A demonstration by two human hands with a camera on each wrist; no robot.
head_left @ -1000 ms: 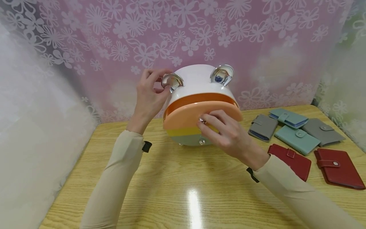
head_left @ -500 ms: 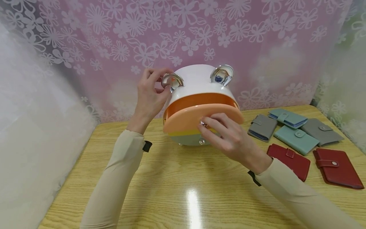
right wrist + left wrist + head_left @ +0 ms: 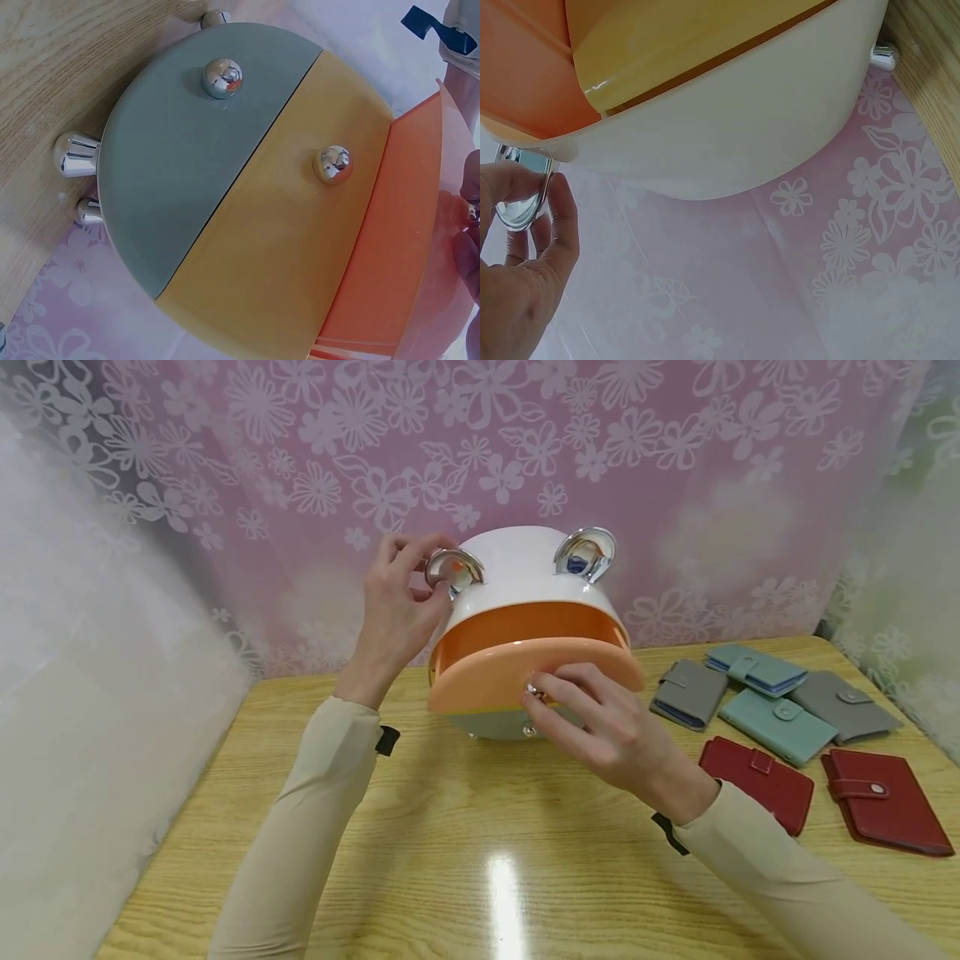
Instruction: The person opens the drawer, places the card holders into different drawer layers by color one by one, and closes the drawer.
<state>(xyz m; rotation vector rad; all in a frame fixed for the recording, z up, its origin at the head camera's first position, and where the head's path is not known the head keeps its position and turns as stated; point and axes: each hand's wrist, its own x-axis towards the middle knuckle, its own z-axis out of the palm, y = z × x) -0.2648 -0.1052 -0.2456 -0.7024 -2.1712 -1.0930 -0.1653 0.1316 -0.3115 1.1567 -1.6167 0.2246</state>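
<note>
- In the head view, we are seeing a white drawer cabinet (image 3: 513, 560) standing at the table's back edge, its orange drawer (image 3: 480, 678) jutting out partway; its orange inside is showing, but its bottom is lying hidden from us.
- The right hand (image 3: 611, 727) is pinching the orange drawer's silver knob (image 3: 534, 690), fingertips nearly closed, and is covering part of the lower fronts.
- The left hand (image 3: 397, 610) is gripping a silver ear (image 3: 455, 570) between thumb and fingers, while a matching ear (image 3: 587, 556) is rising opposite.
- On the wooden table (image 3: 450, 843), right of the cabinet, we are finding two grey, two blue-green and two red wallets (image 3: 888, 797); the right sleeve (image 3: 787, 868) is overlapping the nearer red one.
- In the left wrist view, we are looking along the cabinet's pale wall, thumb and fingertips closing around the ear's rim.
- In the right wrist view, green (image 3: 187, 150) and yellow drawer fronts (image 3: 277, 217) are sitting below the orange one, each bearing a knob; fingertips are barely entering at the edge.
</note>
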